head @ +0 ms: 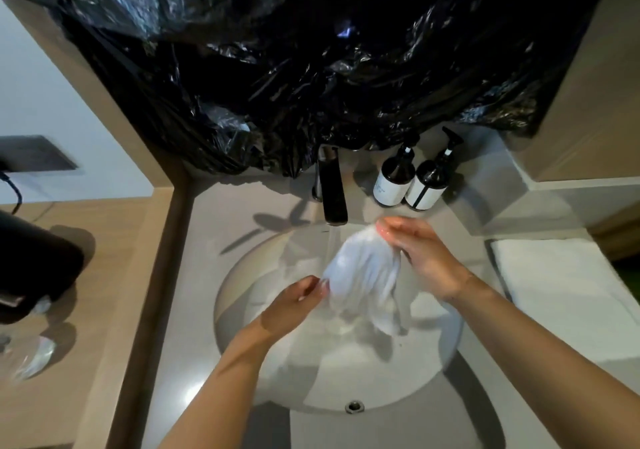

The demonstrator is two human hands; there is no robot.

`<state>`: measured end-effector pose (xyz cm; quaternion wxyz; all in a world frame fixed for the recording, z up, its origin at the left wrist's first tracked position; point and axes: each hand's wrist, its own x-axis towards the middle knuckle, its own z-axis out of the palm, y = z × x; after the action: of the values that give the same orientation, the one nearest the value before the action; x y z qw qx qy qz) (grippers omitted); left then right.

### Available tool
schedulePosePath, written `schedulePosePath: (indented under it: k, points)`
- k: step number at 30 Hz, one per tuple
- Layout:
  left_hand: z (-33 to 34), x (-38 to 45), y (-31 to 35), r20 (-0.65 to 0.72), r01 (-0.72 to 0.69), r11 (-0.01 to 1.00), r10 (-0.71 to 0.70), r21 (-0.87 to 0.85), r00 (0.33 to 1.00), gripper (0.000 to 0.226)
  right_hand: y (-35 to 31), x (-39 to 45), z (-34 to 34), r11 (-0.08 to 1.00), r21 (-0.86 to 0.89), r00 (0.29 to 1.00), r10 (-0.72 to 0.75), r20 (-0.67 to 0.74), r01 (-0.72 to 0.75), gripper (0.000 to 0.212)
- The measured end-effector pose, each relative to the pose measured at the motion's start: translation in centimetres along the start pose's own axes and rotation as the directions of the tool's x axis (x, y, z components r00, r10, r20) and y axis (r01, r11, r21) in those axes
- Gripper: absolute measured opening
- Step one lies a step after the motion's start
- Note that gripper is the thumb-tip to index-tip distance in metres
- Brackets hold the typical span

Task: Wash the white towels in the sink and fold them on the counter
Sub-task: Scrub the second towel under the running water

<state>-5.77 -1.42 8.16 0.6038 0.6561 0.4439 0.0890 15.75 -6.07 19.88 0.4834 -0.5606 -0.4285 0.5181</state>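
Over the round sink [242, 296], both forearms reach in from the near edge, angled toward each other. Below the faucet [333, 189], whose water stream runs down, the right hand [420, 254] arches palm-down, its fingers curled onto the upper end of a bunched wet white towel [363, 275]. At the near-left side of the basin, the left hand [298, 301] pinches the towel's lower edge with curled fingers. Between the hands the towel hangs above the basin. Right of the sink, a folded white towel [561, 282] lies on the counter [194, 275]. Behind the sink stand two dark pump bottles [412, 178].
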Motion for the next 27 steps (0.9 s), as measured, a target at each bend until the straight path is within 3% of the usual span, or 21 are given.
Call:
schedulePosePath:
  k: [2,5,8,10,13,17,21,24,27]
  points:
    - [-0.4,-0.7,2.0,-0.021,-0.078,0.994,0.076,-0.077,0.997,0.064,-2.5,-0.5,0.1,0.994,0.098,0.997,-0.044,-0.067,0.050,0.020]
    - [-1.5,-2.2,6.3,-0.163,-0.250,0.945,0.219,-0.210,0.962,0.066,-5.7,-0.8,-0.3,0.977,0.179,0.989,-0.091,-0.120,0.112,0.023]
    - [-3.4,-3.9,10.1,-0.201,-0.347,0.897,0.299,-0.274,0.933,0.068,-7.7,-0.9,-1.3,0.978,0.119,0.966,-0.142,-0.217,0.171,0.030]
    - [-4.5,-4.8,12.0,-0.241,-0.353,0.876,0.284,-0.330,0.928,0.050,-8.0,-1.0,-2.1,0.985,0.039,0.959,-0.155,-0.238,0.169,0.040]
    - [-5.3,-5.2,13.5,-0.255,-0.388,0.856,0.313,-0.343,0.915,0.046,-6.8,-0.9,-3.4,0.989,0.004,0.954,-0.141,-0.263,0.147,0.032]
    - [-5.4,-4.1,11.5,-0.315,-0.300,0.943,0.243,-0.144,0.917,0.035,-2.0,-0.8,-4.6,0.984,-0.131,0.976,-0.141,-0.164,0.121,0.039]
    - [-5.6,-2.6,7.1,-0.272,-0.176,0.984,0.170,0.000,0.947,0.023,5.0,-0.2,-5.6,0.866,-0.492,0.991,-0.129,-0.038,0.094,0.022]
    - [-4.4,-0.3,3.7,-0.257,-0.131,0.991,0.132,0.022,0.957,0.006,11.0,0.6,-5.3,0.700,-0.714,0.996,-0.061,-0.060,0.000,0.023]
    - [-1.9,1.5,0.4,-0.237,0.004,0.918,0.098,0.396,0.967,0.014,15.0,0.6,-4.1,0.462,-0.887,0.998,0.048,0.044,0.017,0.033]
